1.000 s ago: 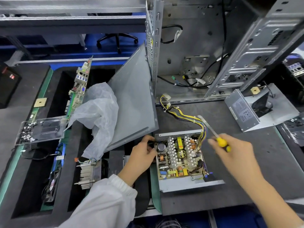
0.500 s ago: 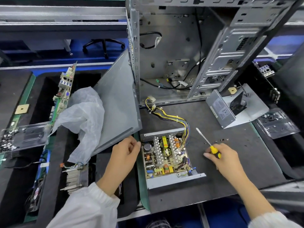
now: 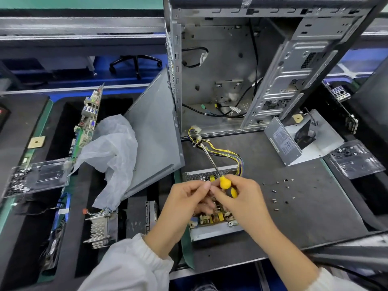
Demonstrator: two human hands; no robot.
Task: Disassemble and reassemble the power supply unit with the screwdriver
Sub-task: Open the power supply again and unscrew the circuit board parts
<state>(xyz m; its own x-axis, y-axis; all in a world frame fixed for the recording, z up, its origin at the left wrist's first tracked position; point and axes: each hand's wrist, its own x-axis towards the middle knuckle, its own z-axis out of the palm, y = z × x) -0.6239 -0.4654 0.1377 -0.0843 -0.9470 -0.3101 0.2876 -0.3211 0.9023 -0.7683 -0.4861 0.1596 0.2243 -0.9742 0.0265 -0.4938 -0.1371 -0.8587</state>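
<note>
**Head view: both hands meet over the open power supply**

Head camera shows the power supply unit lying lid-off on the dark mat, circuit board exposed, directly under the hands. The right hand curls around the yellow handle of the screwdriver, whose shaft points up and away toward the wire bundle. The left hand brings thumb and forefinger together right at the right hand's fingertips; it may be pinching a small screw, though nothing that small can be made out. Loose screws lie scattered on the mat just to the right, and the removed cover sits well apart at the back right.

My reading: a screw is being passed or set between the fingers, partway through the job. Next, the tip must swing down onto a board screw.

Half a second ago the right hand was out by the screws and the left rested at the unit's left edge; both have since come together above the board.
</note>
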